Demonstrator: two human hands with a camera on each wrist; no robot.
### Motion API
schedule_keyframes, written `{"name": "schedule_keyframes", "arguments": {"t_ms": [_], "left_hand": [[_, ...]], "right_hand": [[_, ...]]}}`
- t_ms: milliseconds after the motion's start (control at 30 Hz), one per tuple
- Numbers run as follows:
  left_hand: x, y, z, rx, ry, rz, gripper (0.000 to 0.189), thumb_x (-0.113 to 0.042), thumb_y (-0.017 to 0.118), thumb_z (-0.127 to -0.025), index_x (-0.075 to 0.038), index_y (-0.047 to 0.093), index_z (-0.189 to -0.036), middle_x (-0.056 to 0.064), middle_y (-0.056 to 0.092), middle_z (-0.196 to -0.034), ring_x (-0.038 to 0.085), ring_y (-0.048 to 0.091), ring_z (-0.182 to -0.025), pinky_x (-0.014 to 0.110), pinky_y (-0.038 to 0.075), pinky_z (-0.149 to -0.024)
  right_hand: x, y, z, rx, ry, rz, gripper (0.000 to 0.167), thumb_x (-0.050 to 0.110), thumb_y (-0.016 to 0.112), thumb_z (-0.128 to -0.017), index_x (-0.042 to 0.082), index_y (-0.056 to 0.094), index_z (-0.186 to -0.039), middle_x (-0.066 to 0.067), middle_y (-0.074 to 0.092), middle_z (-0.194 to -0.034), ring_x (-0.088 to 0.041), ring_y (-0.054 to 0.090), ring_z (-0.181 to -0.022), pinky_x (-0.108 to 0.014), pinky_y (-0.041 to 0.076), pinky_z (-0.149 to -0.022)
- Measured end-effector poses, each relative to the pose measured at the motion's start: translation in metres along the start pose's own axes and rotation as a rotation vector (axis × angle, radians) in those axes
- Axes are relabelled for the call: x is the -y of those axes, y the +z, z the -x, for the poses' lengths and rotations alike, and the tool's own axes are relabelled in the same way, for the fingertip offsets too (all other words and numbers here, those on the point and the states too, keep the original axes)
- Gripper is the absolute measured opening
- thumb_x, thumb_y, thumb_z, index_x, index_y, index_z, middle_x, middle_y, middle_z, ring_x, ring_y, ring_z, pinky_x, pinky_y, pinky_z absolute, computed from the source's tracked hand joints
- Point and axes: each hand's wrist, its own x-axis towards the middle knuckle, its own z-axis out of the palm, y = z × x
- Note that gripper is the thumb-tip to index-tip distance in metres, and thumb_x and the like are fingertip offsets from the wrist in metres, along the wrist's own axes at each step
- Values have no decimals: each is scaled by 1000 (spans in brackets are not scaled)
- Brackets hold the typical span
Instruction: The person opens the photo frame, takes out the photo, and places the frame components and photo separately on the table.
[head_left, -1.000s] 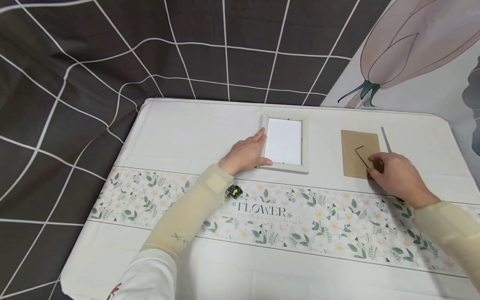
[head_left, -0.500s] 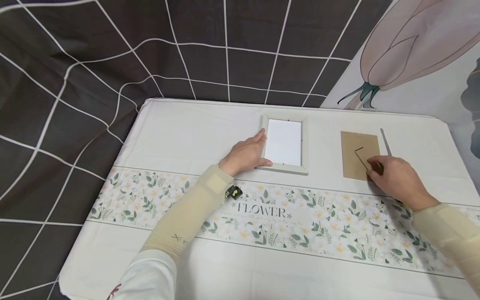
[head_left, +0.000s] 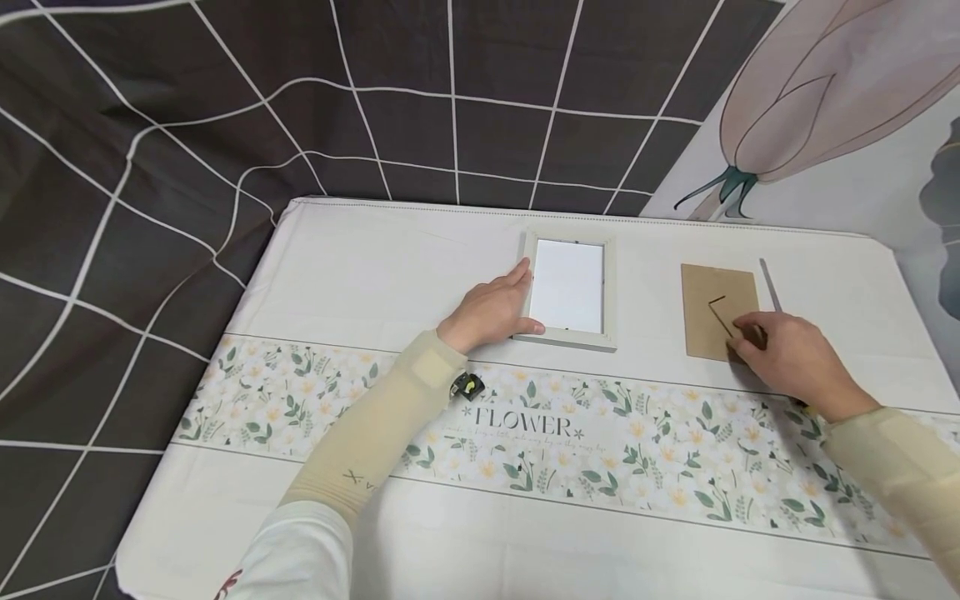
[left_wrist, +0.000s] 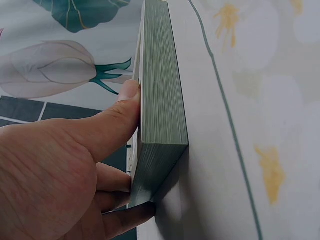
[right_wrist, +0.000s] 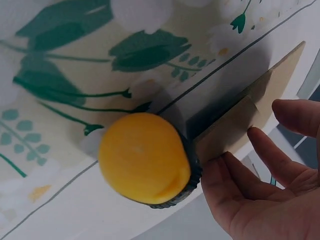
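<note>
In the head view my left hand (head_left: 491, 308) rests along the left side of a pale picture frame (head_left: 610, 292). Its fingers lie straight against that side, while the thumb reaches over the bottom bar. A white sheet (head_left: 567, 283) fills the frame's opening. To the right, my right hand (head_left: 791, 354) has curled fingers at the lower right of a brown backing board (head_left: 699, 333). From the right wrist view, the fingertips meet a raised brown flap (right_wrist: 232, 127) on that board; the exact contact is partly hidden. A dark bent line marks the board's middle.
Beside my right hand lies a long tool with a grey shaft (head_left: 770, 283); a yellow round end (right_wrist: 142, 157) with a black ribbed edge shows below the hand. White cloth (head_left: 375, 250) with a floral band (head_left: 300, 392) covers the table. A dark grid curtain (head_left: 495, 133) hangs behind.
My right hand has shifted very slightly left and lower over the backing board. The left hand and the picture frame stay where they were.
</note>
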Motion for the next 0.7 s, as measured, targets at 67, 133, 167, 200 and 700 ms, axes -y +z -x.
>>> {"name": "schedule_keyframes", "arguments": {"t_ms": [67, 133, 167, 200, 700], "left_hand": [[0, 0, 0, -1, -1, 2, 96, -55, 65, -92, 3, 24, -157, 13, 4, -168, 29, 24, -151, 44, 35, -116], [1, 0, 0, 1, -3, 4, 96, -55, 64, -92, 3, 24, -157, 12, 3, -168, 29, 24, -151, 45, 35, -116], [1, 0, 0, 1, -3, 7, 96, -55, 64, -92, 3, 24, -157, 12, 3, -168, 29, 24, -151, 45, 35, -116], [1, 0, 0, 1, -4, 9, 96, -55, 64, -92, 3, 24, -157, 12, 3, -168, 29, 24, -151, 45, 35, -116], [3, 2, 1, -18, 10, 15, 97, -56, 64, -91, 3, 24, -157, 12, 4, -168, 29, 24, -151, 45, 34, -117]], "right_hand": [[2, -1, -1, 2, 3, -5, 35, 9, 63, -93, -17, 61, -116, -35, 64, -101, -46, 60, -88, -60, 49, -69], [3, -2, -1, 1, 2, -10, 34, 9, 63, -93, -17, 61, -116, -35, 63, -102, -46, 59, -89, -60, 48, -70], [4, -2, -2, -1, 0, -12, 34, 8, 63, -93, -17, 61, -116, -35, 63, -102, -46, 59, -89, -60, 48, -70], [5, -2, -2, -5, -3, -15, 34, 8, 63, -93, -17, 61, -116, -35, 63, -102, -46, 59, -89, -60, 48, -71], [34, 3, -15, -119, -157, -27, 28, 7, 68, -92, -11, 67, -114, -33, 65, -114, -50, 58, -107, -63, 46, -90]]}}
